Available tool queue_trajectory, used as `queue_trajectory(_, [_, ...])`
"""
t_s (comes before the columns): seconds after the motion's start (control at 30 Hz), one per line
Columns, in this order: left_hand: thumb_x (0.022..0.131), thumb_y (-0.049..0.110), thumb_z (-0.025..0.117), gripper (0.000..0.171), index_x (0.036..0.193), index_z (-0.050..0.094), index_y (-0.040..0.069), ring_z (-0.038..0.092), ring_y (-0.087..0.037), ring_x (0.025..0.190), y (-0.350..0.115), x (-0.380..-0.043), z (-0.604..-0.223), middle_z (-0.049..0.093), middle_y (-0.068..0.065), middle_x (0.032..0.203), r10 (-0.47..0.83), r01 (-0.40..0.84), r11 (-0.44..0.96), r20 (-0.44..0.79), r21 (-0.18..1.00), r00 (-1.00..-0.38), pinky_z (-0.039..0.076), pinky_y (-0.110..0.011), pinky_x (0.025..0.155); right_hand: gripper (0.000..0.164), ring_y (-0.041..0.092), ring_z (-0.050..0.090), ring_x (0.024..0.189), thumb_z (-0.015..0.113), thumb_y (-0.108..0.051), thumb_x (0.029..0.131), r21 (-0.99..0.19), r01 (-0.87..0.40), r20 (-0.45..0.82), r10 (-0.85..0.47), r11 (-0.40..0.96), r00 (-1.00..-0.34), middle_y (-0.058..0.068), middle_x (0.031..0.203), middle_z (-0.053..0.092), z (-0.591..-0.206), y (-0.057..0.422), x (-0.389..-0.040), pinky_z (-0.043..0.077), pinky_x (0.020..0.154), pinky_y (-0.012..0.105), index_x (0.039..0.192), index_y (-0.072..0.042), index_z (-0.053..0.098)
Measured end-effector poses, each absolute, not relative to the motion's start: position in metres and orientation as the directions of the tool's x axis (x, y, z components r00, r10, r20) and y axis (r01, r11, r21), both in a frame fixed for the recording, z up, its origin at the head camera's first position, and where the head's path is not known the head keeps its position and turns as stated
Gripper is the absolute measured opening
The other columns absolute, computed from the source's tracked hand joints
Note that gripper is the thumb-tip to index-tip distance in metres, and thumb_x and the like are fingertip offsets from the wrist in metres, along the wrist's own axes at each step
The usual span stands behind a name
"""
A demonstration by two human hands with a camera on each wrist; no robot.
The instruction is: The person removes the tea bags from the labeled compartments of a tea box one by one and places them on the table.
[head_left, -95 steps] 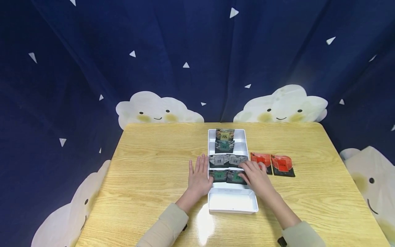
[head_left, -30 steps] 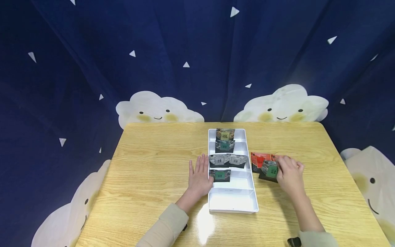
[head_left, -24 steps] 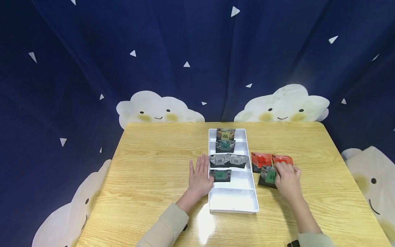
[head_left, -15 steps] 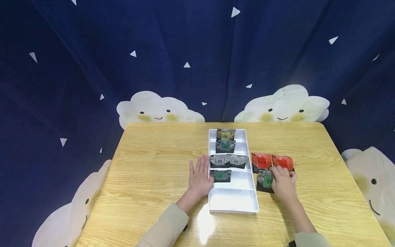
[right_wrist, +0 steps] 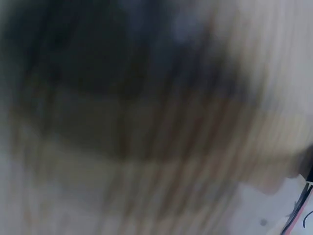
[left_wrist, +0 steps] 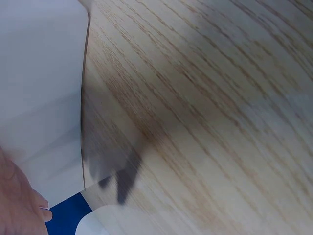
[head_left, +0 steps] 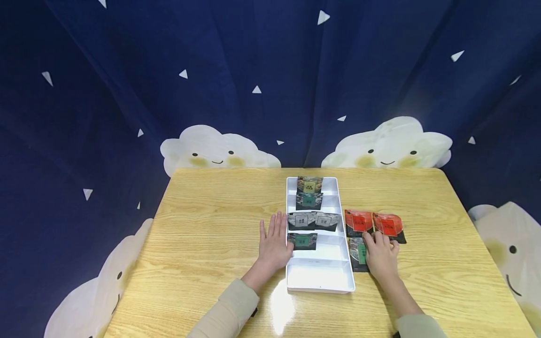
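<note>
My right hand (head_left: 382, 257) is at the right edge of a black packet with a green label (head_left: 358, 254), which lies on the table right of the tray. The fingers pinch that edge and cover part of it. My left hand (head_left: 274, 245) lies with straight fingers along the left side of the white divided tray (head_left: 320, 276), the thumb at its rim. In the left wrist view, part of the left hand (left_wrist: 18, 200) shows beside the tray wall (left_wrist: 41, 88). Another green-labelled packet (head_left: 302, 241) sits in the tray's fourth compartment. The right wrist view is badly blurred.
Two red-and-black packets (head_left: 359, 222) lie side by side above the right hand. Further up the tray are two grey-labelled packets (head_left: 301, 220), a teal-labelled packet (head_left: 309, 201) and a yellow-labelled packet (head_left: 310, 184). A dark blue curtain (head_left: 236, 56) hangs behind the wooden table (head_left: 211, 211).
My right hand has lifted the right-hand green-labelled packet out of the tray, carried it right over the red packets, then brought it down below the left red one. The left hand has stayed put.
</note>
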State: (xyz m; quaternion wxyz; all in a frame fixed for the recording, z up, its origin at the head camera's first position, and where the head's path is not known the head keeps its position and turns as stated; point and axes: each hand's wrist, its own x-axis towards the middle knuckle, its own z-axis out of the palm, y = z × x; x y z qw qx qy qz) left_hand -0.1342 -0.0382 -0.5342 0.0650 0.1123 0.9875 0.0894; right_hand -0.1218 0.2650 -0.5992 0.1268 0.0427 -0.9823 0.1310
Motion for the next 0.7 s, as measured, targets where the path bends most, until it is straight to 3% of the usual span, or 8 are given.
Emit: queue_trajectory(0.7, [0.088, 0.033, 0.036, 0.072, 0.147, 0.003, 0.007, 0.004, -0.026, 0.140, -0.0385, -0.1341, -0.5356, 0.004, -0.010, 0.154, 0.235, 0.212, 0.959, -0.111, 0.190, -0.966, -0.008, -0.050, 0.108, 0.017, 0.038, 0.039, 0.095, 0.053, -0.015, 0.089, -0.245, -0.060, 0.296, 0.016, 0.968, -0.955, 0.016, 0.096, 0.045, -0.6085, 0.2606, -0.1231, 0.021, 0.083, 0.058, 0.102, -0.005, 0.049])
